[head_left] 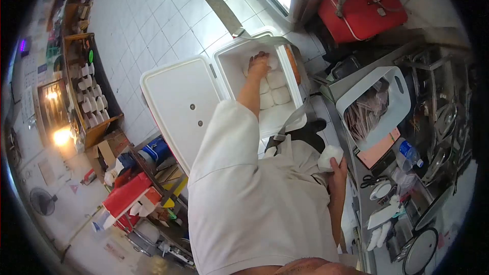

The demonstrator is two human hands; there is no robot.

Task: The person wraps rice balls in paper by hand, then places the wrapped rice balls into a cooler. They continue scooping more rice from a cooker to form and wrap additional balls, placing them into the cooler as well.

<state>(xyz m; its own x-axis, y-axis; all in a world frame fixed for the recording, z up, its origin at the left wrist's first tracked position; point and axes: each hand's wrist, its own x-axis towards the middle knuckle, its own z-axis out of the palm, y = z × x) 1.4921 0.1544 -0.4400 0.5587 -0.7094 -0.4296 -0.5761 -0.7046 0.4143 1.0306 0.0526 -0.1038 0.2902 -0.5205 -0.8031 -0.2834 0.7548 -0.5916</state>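
Observation:
My left hand (259,65) reaches into a white cooler box (229,74), with its fingers apart over the far end of the white packets. Rounded white packets (279,95) lie side by side in rows on the bottom of the box. Part of the packets near the fingers is hidden by my hand. By my right hip, my right hand (338,172) is closed around another white packet (330,158), held outside the box. The box's white lid (181,102) is swung back to the left, lying open. A grey strap (294,121) hangs along the box's near side.
Right of me, a counter carries a white bin (402,117) of wrapped sticks, a plastic bottle (410,153), scissors (373,181) and metal pans. A red bag (361,7) stands at upper right. Wooden shelves (91,86) and a red box (127,198) are at left.

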